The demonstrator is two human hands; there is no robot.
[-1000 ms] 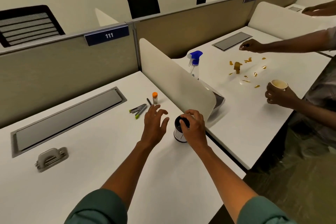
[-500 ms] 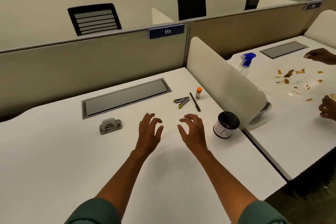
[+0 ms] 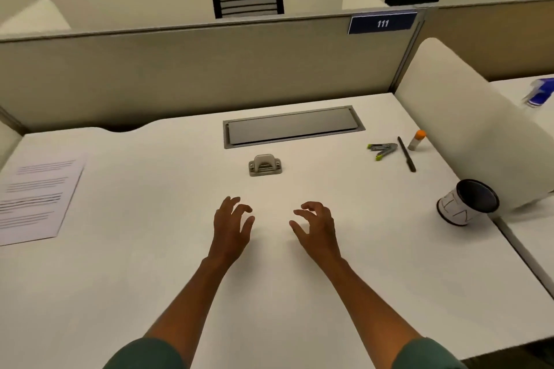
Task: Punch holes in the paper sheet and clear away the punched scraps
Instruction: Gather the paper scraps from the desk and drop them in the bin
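Note:
A grey metal hole punch (image 3: 265, 164) stands on the white desk (image 3: 150, 263), just beyond my hands. A printed paper sheet (image 3: 34, 198) lies flat at the desk's left edge, partly cut off by the frame. My left hand (image 3: 232, 225) and my right hand (image 3: 316, 226) hover side by side over the desk's middle, fingers loosely curled, holding nothing. A white cup with a dark inside (image 3: 466, 202) stands at the right, against the curved white divider (image 3: 467, 117).
A stapler with green tips (image 3: 383, 150), a black pen (image 3: 406, 154) and an orange-capped glue stick (image 3: 417, 140) lie at the back right. A grey cable hatch (image 3: 292, 126) sits in the desk by the beige partition (image 3: 195, 69). A blue spray bottle (image 3: 539, 93) is beyond the divider.
My right hand let go of the cup and drew back to the desk's middle beside the left hand. My view swung left, bringing the paper sheet into sight.

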